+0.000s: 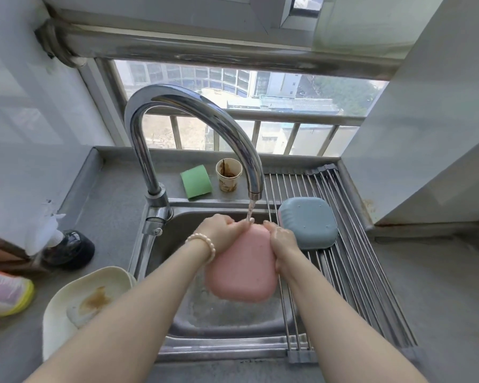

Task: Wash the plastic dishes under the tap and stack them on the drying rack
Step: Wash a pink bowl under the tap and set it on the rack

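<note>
A pink plastic dish (242, 269) is held tilted over the steel sink (233, 330), its underside toward me. My left hand (221, 233) grips its left edge and my right hand (284, 246) grips its right edge. Water runs from the curved chrome tap (194, 111) onto the dish's top edge between my hands. A blue plastic dish (310, 222) lies upside down on the roll-up drying rack (351, 269) at the sink's right side. Cream dishes (80, 297) with brown food stains are stacked on the counter at the left.
Behind the sink stand a green sponge (196, 181) and a stained paper cup (228, 174). A dark soap bottle (67, 244) and an orange-and-yellow cloth (6, 294) lie on the left counter. A white wall panel rises at the right. The barred window is straight ahead.
</note>
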`<action>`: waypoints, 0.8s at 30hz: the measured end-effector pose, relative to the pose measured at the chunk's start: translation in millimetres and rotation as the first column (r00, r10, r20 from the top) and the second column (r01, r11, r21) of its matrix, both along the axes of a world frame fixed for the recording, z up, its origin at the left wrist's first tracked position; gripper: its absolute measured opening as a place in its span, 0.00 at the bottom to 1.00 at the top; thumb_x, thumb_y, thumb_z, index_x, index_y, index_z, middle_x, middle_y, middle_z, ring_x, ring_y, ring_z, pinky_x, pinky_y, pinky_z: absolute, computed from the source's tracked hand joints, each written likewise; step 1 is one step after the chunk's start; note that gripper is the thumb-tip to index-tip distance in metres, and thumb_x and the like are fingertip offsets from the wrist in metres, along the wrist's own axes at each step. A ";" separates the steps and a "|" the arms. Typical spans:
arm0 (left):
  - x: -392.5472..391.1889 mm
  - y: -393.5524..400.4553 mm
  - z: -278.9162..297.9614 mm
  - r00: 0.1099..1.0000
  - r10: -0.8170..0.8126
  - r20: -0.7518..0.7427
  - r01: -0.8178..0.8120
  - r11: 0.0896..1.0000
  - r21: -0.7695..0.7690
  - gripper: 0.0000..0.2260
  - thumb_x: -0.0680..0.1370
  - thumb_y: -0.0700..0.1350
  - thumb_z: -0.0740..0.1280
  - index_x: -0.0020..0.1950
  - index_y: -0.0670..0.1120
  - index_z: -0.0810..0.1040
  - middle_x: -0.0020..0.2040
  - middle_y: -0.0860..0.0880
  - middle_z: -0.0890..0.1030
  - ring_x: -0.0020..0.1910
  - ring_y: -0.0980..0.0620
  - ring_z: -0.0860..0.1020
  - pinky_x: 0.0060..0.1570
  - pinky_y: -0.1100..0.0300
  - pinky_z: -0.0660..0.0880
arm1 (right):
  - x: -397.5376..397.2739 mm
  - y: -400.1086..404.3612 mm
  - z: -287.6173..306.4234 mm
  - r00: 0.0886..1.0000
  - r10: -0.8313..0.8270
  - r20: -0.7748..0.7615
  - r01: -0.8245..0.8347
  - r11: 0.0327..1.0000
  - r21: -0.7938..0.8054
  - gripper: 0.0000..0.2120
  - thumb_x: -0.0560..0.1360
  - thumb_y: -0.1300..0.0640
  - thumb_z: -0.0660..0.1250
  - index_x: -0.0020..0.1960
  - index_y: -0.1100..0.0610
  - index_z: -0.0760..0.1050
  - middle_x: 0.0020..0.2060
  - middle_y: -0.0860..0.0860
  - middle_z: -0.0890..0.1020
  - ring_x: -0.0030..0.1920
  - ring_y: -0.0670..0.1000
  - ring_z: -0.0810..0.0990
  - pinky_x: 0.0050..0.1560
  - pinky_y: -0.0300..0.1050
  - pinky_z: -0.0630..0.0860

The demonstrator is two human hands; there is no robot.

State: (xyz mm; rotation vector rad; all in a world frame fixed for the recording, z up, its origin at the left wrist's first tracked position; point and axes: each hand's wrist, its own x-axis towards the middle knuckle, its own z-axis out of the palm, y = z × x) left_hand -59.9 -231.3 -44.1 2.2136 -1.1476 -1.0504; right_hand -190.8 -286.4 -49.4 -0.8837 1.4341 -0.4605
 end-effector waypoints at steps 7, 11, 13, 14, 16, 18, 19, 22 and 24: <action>-30.2 19.0 -5.8 0.955 0.295 0.005 -0.292 0.946 -0.144 0.26 0.76 0.62 0.62 0.65 0.45 0.72 0.60 0.45 0.76 0.57 0.46 0.74 0.53 0.56 0.70 | 2.8 -10.3 4.4 0.997 -0.075 0.031 0.072 0.994 0.084 0.05 0.76 0.58 0.66 0.48 0.58 0.80 0.38 0.54 0.80 0.35 0.52 0.76 0.35 0.42 0.73; -52.1 40.5 -20.2 0.868 0.069 0.491 -0.002 0.991 -0.135 0.39 0.71 0.70 0.42 0.78 0.51 0.53 0.75 0.40 0.59 0.72 0.40 0.60 0.69 0.45 0.60 | 13.6 -13.8 0.8 0.988 -0.152 0.029 0.146 0.978 0.150 0.06 0.74 0.57 0.66 0.41 0.58 0.77 0.35 0.54 0.79 0.33 0.53 0.76 0.34 0.44 0.76; -57.3 39.1 -25.5 0.849 -0.001 0.529 0.068 0.992 -0.106 0.37 0.71 0.68 0.34 0.78 0.54 0.45 0.78 0.40 0.50 0.76 0.38 0.49 0.72 0.41 0.45 | 21.3 -10.6 -1.2 0.983 -0.186 -0.002 0.184 0.973 0.140 0.08 0.74 0.55 0.66 0.42 0.61 0.76 0.37 0.55 0.80 0.37 0.55 0.78 0.39 0.45 0.78; -59.3 36.1 -25.5 0.853 -0.038 0.521 0.097 0.992 -0.086 0.36 0.71 0.67 0.32 0.77 0.56 0.42 0.78 0.43 0.46 0.76 0.38 0.43 0.71 0.40 0.38 | 22.9 -6.8 -2.4 0.978 -0.207 -0.012 0.207 0.968 0.143 0.09 0.74 0.55 0.66 0.42 0.62 0.75 0.36 0.56 0.79 0.39 0.55 0.78 0.38 0.45 0.76; -60.5 29.8 -19.8 0.836 -0.106 0.539 0.194 0.975 -0.109 0.33 0.73 0.61 0.33 0.77 0.58 0.48 0.79 0.48 0.47 0.76 0.40 0.40 0.69 0.38 0.33 | 23.8 1.5 0.6 0.966 -0.256 0.033 0.246 0.953 0.179 0.09 0.77 0.57 0.64 0.42 0.62 0.72 0.34 0.56 0.75 0.39 0.54 0.75 0.33 0.42 0.72; -56.3 25.7 -14.8 0.761 -0.232 0.606 0.349 0.934 -0.080 0.31 0.73 0.59 0.33 0.76 0.61 0.51 0.79 0.51 0.48 0.77 0.43 0.40 0.70 0.37 0.34 | 19.7 4.7 2.4 0.975 -0.215 0.060 0.204 0.968 0.149 0.06 0.79 0.57 0.62 0.46 0.59 0.71 0.35 0.53 0.74 0.34 0.51 0.74 0.29 0.40 0.72; -49.5 24.0 -12.1 0.730 -0.287 0.620 0.404 0.913 -0.053 0.31 0.73 0.61 0.32 0.76 0.62 0.50 0.79 0.52 0.49 0.77 0.45 0.42 0.71 0.39 0.37 | 18.1 5.8 3.2 0.975 -0.209 0.068 0.200 0.972 0.127 0.06 0.80 0.57 0.61 0.47 0.59 0.72 0.36 0.53 0.75 0.34 0.51 0.75 0.31 0.40 0.74; -25.2 19.1 -7.8 0.783 -0.244 0.573 0.363 0.926 -0.101 0.37 0.69 0.71 0.38 0.73 0.58 0.61 0.73 0.52 0.64 0.72 0.48 0.60 0.70 0.49 0.56 | 11.2 -0.1 1.2 0.982 -0.181 0.053 0.178 0.982 0.066 0.13 0.79 0.54 0.63 0.50 0.65 0.77 0.42 0.57 0.80 0.44 0.56 0.80 0.44 0.47 0.78; -11.3 15.6 -2.4 0.934 -0.089 0.345 0.163 0.968 -0.190 0.35 0.69 0.73 0.53 0.68 0.54 0.69 0.63 0.52 0.73 0.62 0.50 0.71 0.60 0.55 0.68 | 8.6 -4.0 5.6 0.991 -0.121 0.060 0.116 0.990 0.082 0.12 0.80 0.53 0.62 0.46 0.62 0.77 0.38 0.55 0.79 0.38 0.54 0.78 0.37 0.45 0.77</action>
